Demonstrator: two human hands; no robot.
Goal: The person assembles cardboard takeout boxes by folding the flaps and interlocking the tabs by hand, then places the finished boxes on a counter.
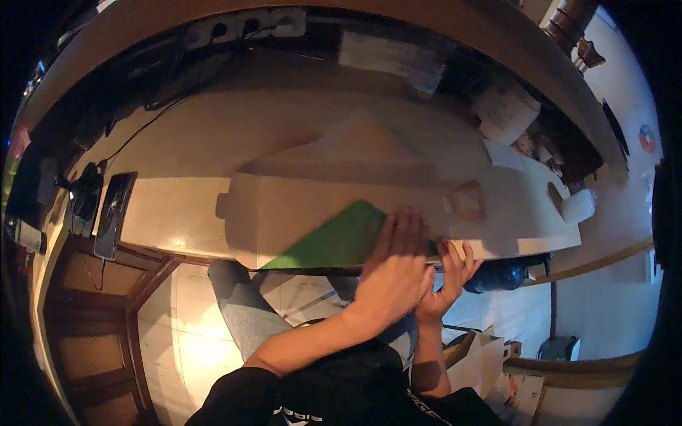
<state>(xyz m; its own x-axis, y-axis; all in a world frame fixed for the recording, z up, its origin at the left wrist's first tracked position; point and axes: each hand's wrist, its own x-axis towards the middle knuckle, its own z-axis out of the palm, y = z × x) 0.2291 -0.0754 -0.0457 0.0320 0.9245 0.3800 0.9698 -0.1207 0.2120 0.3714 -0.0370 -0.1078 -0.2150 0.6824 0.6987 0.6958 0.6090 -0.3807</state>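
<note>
A green sheet, apparently folded paper, [328,240] lies at the table's front edge with a pointed top and a long slanting left side. My left hand [399,245] rests on its right part, fingers stretched out flat and pointing away from me. Just to the right, at the table edge, is my right hand [444,287], its fingers apart and slightly bent, touching or nearly touching the left hand. The green sheet's right end is hidden by my hands. Beneath it spreads a flat brown cardboard piece [284,199] with cut tabs and a square cutout.
A dark phone [115,213] lies at the table's left, with a black cable [160,117] behind it. A power strip [245,27] sits at the back. At the right are a white roll [506,113] and a small white cup-like item [579,206]. Boxes [490,362] stand below right.
</note>
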